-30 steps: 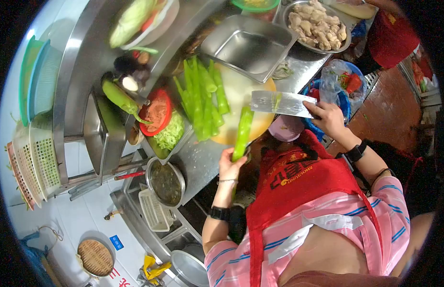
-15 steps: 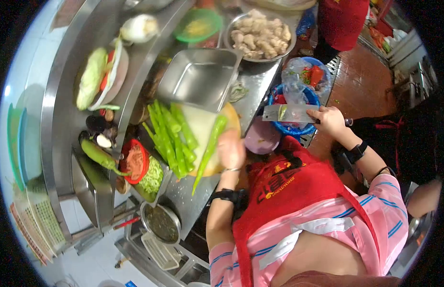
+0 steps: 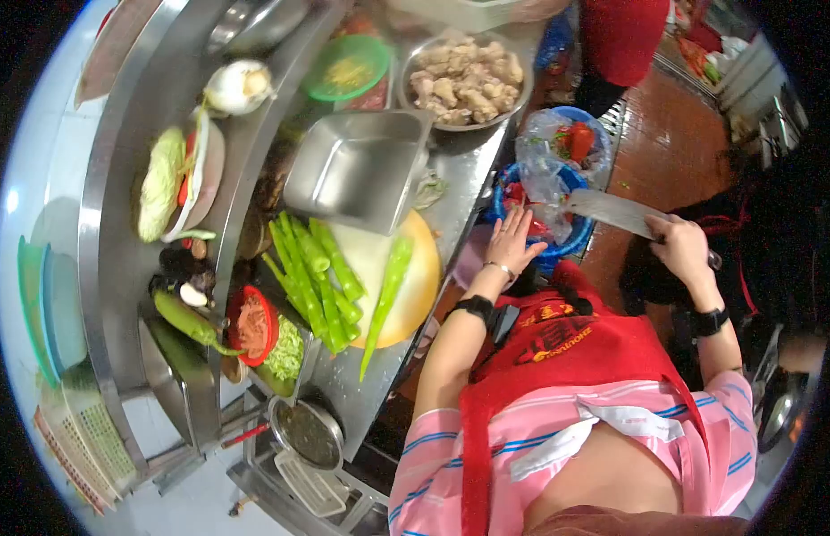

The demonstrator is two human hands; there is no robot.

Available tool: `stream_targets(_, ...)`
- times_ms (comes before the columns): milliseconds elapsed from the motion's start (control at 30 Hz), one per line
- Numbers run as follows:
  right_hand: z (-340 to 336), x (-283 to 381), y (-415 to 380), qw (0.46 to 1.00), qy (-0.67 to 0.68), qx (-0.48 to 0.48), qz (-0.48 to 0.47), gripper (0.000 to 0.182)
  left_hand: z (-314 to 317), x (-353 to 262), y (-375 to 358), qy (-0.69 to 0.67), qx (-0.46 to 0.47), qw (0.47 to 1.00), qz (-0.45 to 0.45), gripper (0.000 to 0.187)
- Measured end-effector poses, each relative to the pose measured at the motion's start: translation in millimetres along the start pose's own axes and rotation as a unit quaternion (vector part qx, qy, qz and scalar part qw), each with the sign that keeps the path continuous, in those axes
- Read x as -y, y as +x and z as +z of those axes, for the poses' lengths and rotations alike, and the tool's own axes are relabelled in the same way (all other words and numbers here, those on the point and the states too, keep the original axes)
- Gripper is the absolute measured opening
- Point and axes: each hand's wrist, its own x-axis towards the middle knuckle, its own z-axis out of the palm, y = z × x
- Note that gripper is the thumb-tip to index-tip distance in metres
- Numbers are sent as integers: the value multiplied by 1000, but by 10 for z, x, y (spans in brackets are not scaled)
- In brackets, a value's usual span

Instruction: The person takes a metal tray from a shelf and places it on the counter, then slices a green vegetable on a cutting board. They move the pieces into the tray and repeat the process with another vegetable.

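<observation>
Cleaver [image 3: 612, 212] is right of the frame's centre, and the right hand [image 3: 683, 247] grasps its handle. The left hand [image 3: 515, 241] is released, fingers extended over the blue basket [image 3: 579, 241]. Green peppers [image 3: 333, 308] lie at the round board [image 3: 419, 286], left of centre.

Bright green peppers [image 3: 328, 308], silvery cleaver [image 3: 612, 212], red apron [image 3: 603, 353], blue-striped pink shirt [image 3: 522, 418]

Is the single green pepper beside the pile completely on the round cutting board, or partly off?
Partly off: the green pepper lies on the cutting board, but its thin tip extends past the edge.
</observation>
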Motion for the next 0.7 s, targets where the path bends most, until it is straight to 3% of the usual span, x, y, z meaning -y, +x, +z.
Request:
stream_targets(100,-88,-54,44,997,52,18,53,37,-263,150,-365,42,-229,972,-12,49)
stream_targets(167,172,-204,95,996,80,-23,31,36,-322,459,-754,63,-378,917,-113,44)
stream_targets(233,210,-63,221,994,108,6,14,34,-476,735,-1179,145,-432,854,-251,43)
stream_targets(300,232,163,377,985,161,66,1,30,-593,952,-1434,204,-405,823,-342,47)
stream_targets(367,417,290,531,977,173,105,-75,31,-552,1111,-1581,138,-319,845,-407,47)
stream_targets(400,488,391,611,969,186,111,-117,33,-537,1126,-1630,138,-323,838,-417,47)
stream_targets(500,592,778,803,955,170,131,-206,32,-482,1093,-1789,104,-318,867,-368,44)
stream_targets(567,649,1035,935,937,172,135,-274,31,-437,978,-1945,175,-257,886,-342,46)
stream_targets(700,564,1620,1129,914,171,193,-312,29,-405,864,-2273,186,-304,855,-377,53)
